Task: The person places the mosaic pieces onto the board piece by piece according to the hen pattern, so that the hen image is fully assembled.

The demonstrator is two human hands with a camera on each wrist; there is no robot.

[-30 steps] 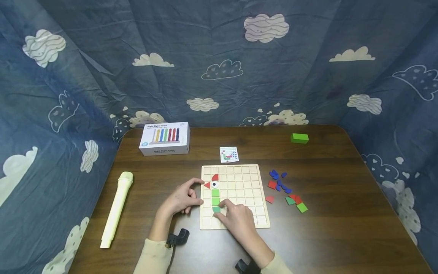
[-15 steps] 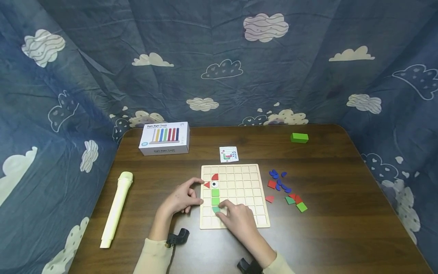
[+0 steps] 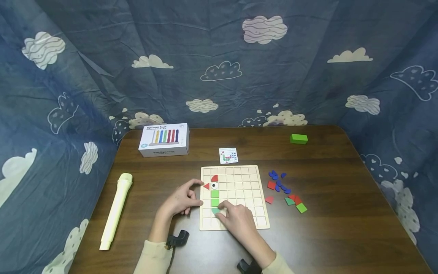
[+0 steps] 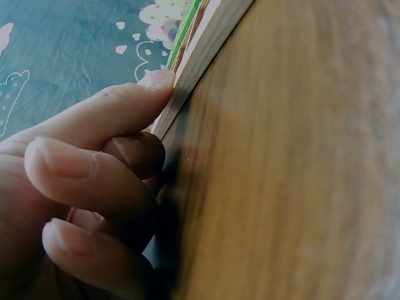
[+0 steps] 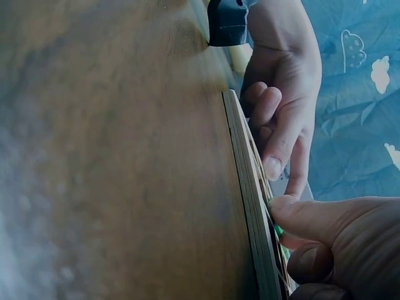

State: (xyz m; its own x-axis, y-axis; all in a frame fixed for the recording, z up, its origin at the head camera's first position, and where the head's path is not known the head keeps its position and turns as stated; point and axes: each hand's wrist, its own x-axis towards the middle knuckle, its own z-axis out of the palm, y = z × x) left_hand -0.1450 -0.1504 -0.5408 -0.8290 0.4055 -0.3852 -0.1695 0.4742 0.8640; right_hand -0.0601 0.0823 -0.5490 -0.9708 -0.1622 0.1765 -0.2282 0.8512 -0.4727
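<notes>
The right hand (image 3: 238,219) is pinching a teal piece (image 3: 215,210) on the gridded board (image 3: 243,194), on the near side of 2 green squares (image 3: 215,194). The left hand (image 3: 181,198), thumb and index finger spread, is touching the board's left edge. The board is resting on the tabletop (image 3: 328,232).

On my remote feed I see a white box (image 3: 164,140), a pale yellow tube (image 3: 116,211), a green block (image 3: 299,139) and a blue curtain (image 3: 184,42).
</notes>
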